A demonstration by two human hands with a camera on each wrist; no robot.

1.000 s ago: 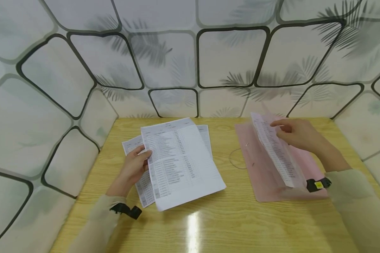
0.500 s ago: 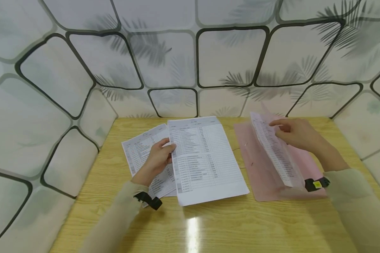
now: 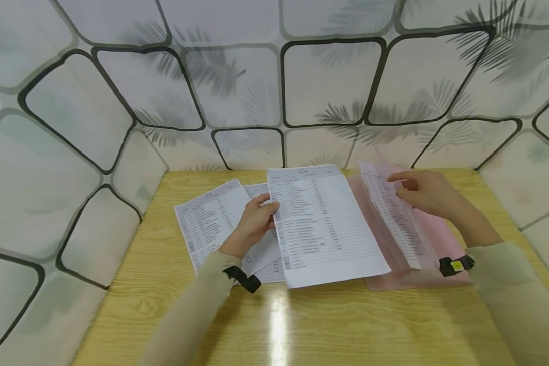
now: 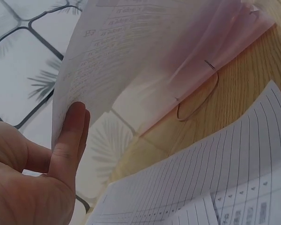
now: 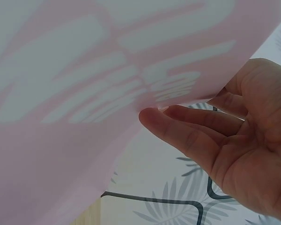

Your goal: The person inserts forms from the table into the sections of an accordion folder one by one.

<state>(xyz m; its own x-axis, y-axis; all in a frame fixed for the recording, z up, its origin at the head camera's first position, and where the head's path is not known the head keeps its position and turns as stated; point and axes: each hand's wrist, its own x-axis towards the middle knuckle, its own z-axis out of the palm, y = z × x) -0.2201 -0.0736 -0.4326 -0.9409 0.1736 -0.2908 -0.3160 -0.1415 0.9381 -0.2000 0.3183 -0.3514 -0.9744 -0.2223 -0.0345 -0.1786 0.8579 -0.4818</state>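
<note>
My left hand [image 3: 252, 222] pinches a printed sheet [image 3: 325, 229] by its left edge, thumb in front. That sheet hangs tilted over the table, its right side overlapping the pink folder [image 3: 444, 231] in the head view. Seen from the left wrist, the fingers [image 4: 68, 140] lie along the sheet's back. At the right, my right hand [image 3: 434, 195] pinches the upper edge of the folder's raised translucent cover. White lettering shows on this cover [image 5: 37, 159] in the right wrist view. Another printed sheet [image 3: 389, 208] stands slanted within the folder.
More printed sheets [image 3: 210, 213] lie overlapping on the wooden table [image 3: 187, 320] at the left, partly behind my left arm. A thin cord loop [image 4: 217, 89] hangs from the folder's edge. Patterned walls [image 3: 329, 81] rise at the table's back and sides.
My left hand has carried its printed sheet rightward from above the other sheets to the folder's left side, uncovering the sheets beneath. The right hand stays at the folder's cover.
</note>
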